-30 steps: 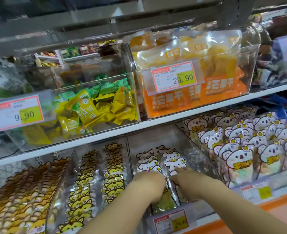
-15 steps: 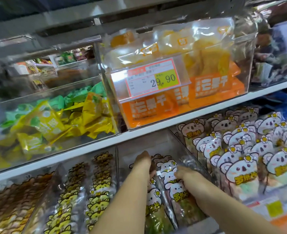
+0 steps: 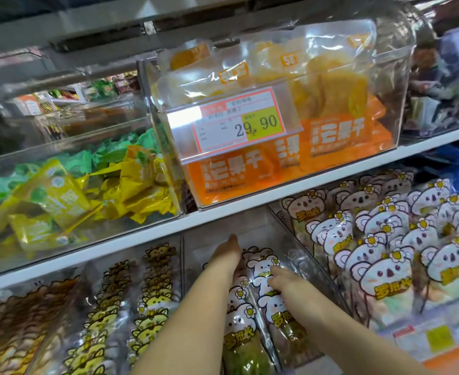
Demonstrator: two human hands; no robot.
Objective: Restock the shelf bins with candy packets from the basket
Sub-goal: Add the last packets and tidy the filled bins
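Koala-printed candy packets (image 3: 262,269) stand in two rows inside the clear middle bin (image 3: 252,226) on the lower shelf. My left hand (image 3: 227,255) reaches deep into this bin, its fingers stretched along the top of the left row. My right hand (image 3: 281,280) rests on the right row, with its fingertips touching a packet's white koala face. Neither hand grips a packet. The back of the bin behind the rows is bare. The basket is out of view.
To the right a bin packed with koala packets (image 3: 385,255) stands, to the left a bin of yellow cat packets (image 3: 152,293). Above the white shelf edge (image 3: 223,213) sit a mango packet bin (image 3: 331,136) with a price tag (image 3: 239,120) and a bin of yellow-green sweets (image 3: 74,190).
Both hands have moved from the front of the middle bin toward its back, along the koala rows. The view has come closer to the shelf.
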